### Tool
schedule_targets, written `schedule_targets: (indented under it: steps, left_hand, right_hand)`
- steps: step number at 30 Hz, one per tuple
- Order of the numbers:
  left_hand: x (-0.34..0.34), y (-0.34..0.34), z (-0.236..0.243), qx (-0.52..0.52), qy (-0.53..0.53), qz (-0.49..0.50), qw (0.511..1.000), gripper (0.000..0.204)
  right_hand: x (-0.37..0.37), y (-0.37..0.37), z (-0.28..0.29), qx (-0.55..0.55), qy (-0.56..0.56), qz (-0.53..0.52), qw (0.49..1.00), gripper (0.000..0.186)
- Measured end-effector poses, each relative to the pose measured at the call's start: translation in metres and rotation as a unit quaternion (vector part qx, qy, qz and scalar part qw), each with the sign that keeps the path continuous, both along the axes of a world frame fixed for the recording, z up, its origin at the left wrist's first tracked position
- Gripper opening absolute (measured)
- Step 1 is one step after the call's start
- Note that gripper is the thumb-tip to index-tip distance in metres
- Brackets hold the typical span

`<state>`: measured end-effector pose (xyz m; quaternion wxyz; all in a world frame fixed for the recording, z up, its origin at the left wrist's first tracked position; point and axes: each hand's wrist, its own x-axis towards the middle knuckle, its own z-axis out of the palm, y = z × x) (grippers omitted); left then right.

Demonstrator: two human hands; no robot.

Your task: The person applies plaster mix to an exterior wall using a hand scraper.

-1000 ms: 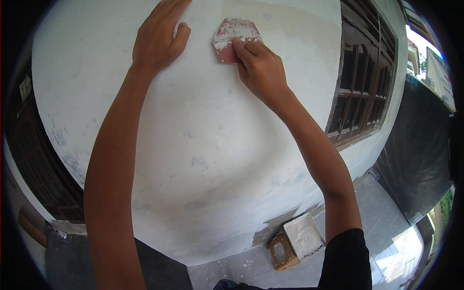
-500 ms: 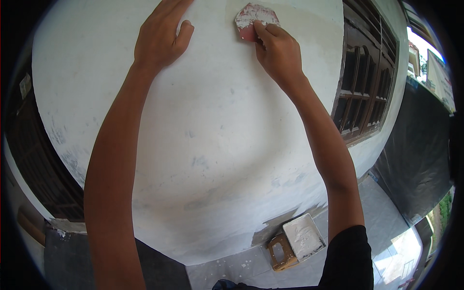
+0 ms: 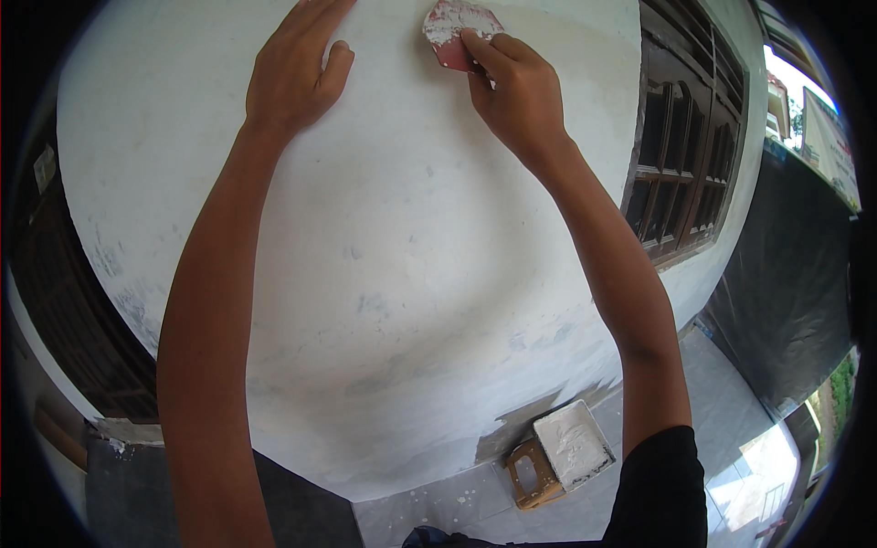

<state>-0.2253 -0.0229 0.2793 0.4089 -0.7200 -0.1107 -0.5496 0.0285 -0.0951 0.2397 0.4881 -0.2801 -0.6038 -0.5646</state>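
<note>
My right hand (image 3: 519, 87) grips a red putty scraper (image 3: 453, 58) near the top of the view, thumb pressed on its face. White paste (image 3: 466, 15) is smeared thickly over the scraper's upper part. The scraper is against or very close to the white wall (image 3: 393, 201). To the left, my left hand (image 3: 294, 78) lies against the wall with the fingers stretched upward and the thumb apart; its fingertips run out of the top edge. It holds nothing.
Down on the grey tiled floor (image 3: 429, 502), a square tub (image 3: 574, 445) of white paste rests by a small brown stool (image 3: 533, 475). A dark wooden window (image 3: 685, 137) is at right, with a black sheet (image 3: 776, 283) beyond. Dark slatted woodwork (image 3: 87, 310) stands left.
My right hand and the scraper have shifted slightly left and up along the wall. The left hand looks nearly still, sitting a little further left in view.
</note>
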Motion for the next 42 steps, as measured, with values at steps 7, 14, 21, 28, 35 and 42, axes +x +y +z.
schedule_targets:
  steps: [7, 14, 21, 28, 35, 42]
  left_hand:
    - [-0.002, 0.0, 0.0, -0.012, 0.002, -0.002, 1.0, 0.063]
    - [-0.004, 0.002, 0.001, 0.012, 0.008, -0.003, 1.0, 0.063]
    - [-0.001, -0.003, -0.001, 0.001, 0.01, -0.011, 1.0, 0.062]
    - [-0.003, 0.002, 0.001, 0.01, 0.007, -0.008, 1.0, 0.061]
    - [-0.004, 0.005, 0.001, 0.017, 0.004, -0.012, 1.0, 0.062]
    - [-0.001, 0.0, 0.0, 0.0, 0.006, -0.023, 1.0, 0.062]
  right_hand:
    - [-0.005, 0.016, -0.04, -0.04, -0.01, -0.037, 0.998, 0.045]
    - [-0.016, 0.001, -0.049, -0.051, -0.05, 0.032, 0.997, 0.044]
    - [-0.014, 0.019, 0.003, -0.019, -0.029, -0.033, 0.999, 0.033]
    - [-0.013, 0.015, -0.049, -0.021, -0.033, -0.023, 0.999, 0.04]
    - [-0.013, 0.002, -0.023, 0.02, -0.034, 0.013, 0.999, 0.044]
    - [0.005, 0.019, 0.003, 0.013, -0.017, -0.057, 0.998, 0.038]
